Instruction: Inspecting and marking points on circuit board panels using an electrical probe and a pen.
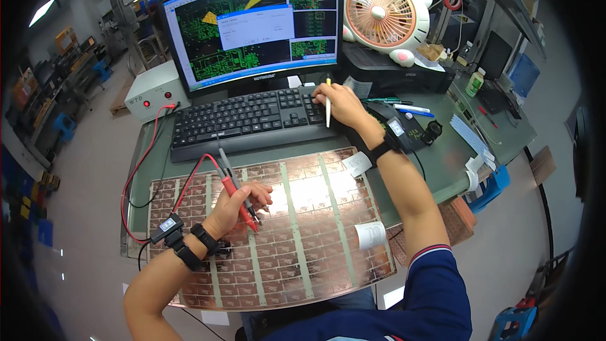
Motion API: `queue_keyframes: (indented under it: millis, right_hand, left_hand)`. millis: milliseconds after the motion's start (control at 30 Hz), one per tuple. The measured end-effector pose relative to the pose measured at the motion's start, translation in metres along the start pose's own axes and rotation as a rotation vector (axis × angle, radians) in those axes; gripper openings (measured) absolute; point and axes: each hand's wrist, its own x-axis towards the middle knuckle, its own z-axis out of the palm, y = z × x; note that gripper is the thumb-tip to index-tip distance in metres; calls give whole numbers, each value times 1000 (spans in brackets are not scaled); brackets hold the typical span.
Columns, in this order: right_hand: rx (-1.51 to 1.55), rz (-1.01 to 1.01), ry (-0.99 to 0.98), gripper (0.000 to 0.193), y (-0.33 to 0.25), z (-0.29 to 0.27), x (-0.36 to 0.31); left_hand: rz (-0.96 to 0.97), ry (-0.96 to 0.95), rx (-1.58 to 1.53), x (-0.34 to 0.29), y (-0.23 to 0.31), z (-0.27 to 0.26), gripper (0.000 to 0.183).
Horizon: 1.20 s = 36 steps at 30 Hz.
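My left hand point(226, 211) is closed around two test probes, a red one point(229, 185) and a grey-black one point(225, 163). Their tips point down close to a large copper-coloured circuit board panel point(328, 240); whether they touch it I cannot tell. The panel lies across the near edge of the bench, divided by pale green strips. At the right end of a black keyboard point(240, 117), my right hand point(345, 104) has its fingertips over the number keys. A slim white and yellow pen-like tool point(328, 110) stands between its fingers.
Behind the keyboard stands a monitor point(252, 77) showing green circuit layouts and a dialog box. A grey box point(153, 91) with red sockets feeds the red lead. Two paper labels point(370, 235) point(357, 164) lie on the panel. A fan point(382, 16) sits atop a black printer point(404, 79); pens point(413, 111) lie right.
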Motion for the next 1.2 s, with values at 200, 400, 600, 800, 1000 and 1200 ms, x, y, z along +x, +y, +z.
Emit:
queue_keyframes:
  millis: [200,400,600,800,1000,1200]
  right_hand:
    - [103,182,-21,19,2,-14,-22]
    - [196,270,105,21,-17,-14,-63]
    - [159,276,104,21,-16,-15,-68]
    - [187,283,111,19,-16,-16,-72]
    - [155,252,116,19,-16,-18,-73]
    - [142,236,114,19,-14,-17,-74]
  left_hand:
    - [18,-37,22,2,-1,-3,46]
    - [2,-24,-21,0,-4,-3,44]
    - [-28,6,-49,-1,-3,-1,45]
    - [-49,45,8,-1,8,9,48]
    - [2,48,128,4,10,8,43]
    - [5,46,126,4,8,8,44]
